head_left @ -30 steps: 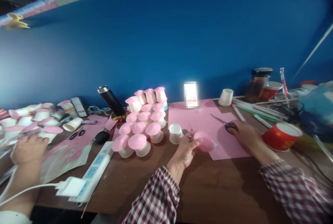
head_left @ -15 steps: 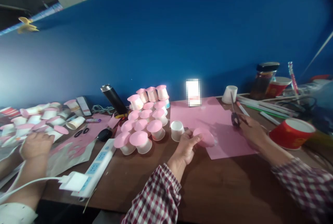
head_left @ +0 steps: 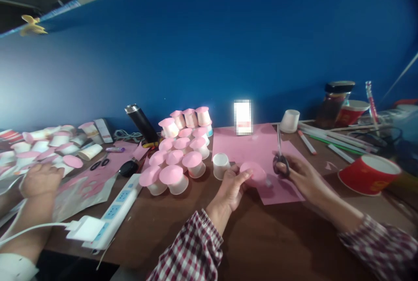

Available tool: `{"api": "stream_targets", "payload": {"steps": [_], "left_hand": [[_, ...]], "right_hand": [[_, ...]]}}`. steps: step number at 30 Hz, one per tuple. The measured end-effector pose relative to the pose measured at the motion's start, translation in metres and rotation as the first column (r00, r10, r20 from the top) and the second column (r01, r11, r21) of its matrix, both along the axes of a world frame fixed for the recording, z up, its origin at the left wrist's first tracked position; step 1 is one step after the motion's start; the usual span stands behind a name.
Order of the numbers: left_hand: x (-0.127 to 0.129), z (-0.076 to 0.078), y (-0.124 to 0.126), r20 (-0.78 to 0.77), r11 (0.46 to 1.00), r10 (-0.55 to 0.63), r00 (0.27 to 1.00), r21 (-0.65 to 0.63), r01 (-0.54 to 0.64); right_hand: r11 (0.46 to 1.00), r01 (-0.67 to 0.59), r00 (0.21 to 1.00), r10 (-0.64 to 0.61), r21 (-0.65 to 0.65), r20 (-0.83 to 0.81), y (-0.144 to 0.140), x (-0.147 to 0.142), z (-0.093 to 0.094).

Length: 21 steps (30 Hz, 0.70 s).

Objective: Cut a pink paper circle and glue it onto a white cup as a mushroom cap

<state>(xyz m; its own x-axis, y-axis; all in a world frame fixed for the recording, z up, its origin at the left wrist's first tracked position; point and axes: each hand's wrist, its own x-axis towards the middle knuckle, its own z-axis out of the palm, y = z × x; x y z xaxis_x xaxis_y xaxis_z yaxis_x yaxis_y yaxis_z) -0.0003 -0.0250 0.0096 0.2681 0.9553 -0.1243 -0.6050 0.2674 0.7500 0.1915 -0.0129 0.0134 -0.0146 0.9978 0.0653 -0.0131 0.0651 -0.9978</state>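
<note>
Deep blue wall rises behind a brown wooden surface point(head_left: 271, 237) crowded with paper craft pieces. At its middle the left hand point(head_left: 232, 185) pinches a round pink paper disc point(head_left: 253, 173) between thumb and fingertips, holding it just above the near edge of a large pink paper sheet point(head_left: 254, 146). At three o'clock from the disc, close beside it, the right hand point(head_left: 302, 177) grips a pair of dark-handled scissors point(head_left: 280, 154), blades pointing up toward twelve o'clock over the sheet; whether the blades are parted cannot be told. Both forearms wear red-and-white checked sleeves.

At nine o'clock from the left hand, almost touching it, stands a small white paper cup point(head_left: 221, 165), upside down. Farther toward nine o'clock sits a cluster of white cups topped with pink paper caps point(head_left: 178, 154), and at seven o'clock from them lies a white power strip point(head_left: 112, 215). A black flask point(head_left: 141, 123) leans behind the cluster. Toward three o'clock from the right hand a red paper bowl point(head_left: 367, 175) lies tilted; at one o'clock another white cup point(head_left: 289, 120) stands upside down near a dark glass jar point(head_left: 333, 104). At the far nine o'clock edge another person's hand point(head_left: 41, 179) rests, closed, among more pink-capped cups.
</note>
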Motion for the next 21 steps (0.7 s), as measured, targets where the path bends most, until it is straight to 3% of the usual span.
{"api": "stream_targets", "payload": {"steps": [6,9,14,21], "left_hand": [[0.000,0.001,0.001,-0.005,0.999,0.038,0.999,0.007,-0.037],[-0.001,0.002,0.002,0.003,0.998,0.060,0.998,0.014,-0.060],[-0.003,0.005,0.001,-0.002,0.994,0.109,0.994,-0.013,-0.109],[-0.006,0.012,0.000,0.042,0.994,0.112,0.993,-0.023,-0.111]], "right_hand": [[0.996,-0.046,0.996,0.040,-0.076,-0.077,-0.006,-0.009,-0.010],[0.995,-0.086,0.994,0.082,-0.046,-0.066,-0.010,-0.011,-0.011],[0.979,-0.202,0.979,0.203,-0.034,0.025,-0.019,-0.010,0.001],[0.913,-0.406,0.908,0.407,-0.033,0.100,-0.022,-0.007,0.014]]}}
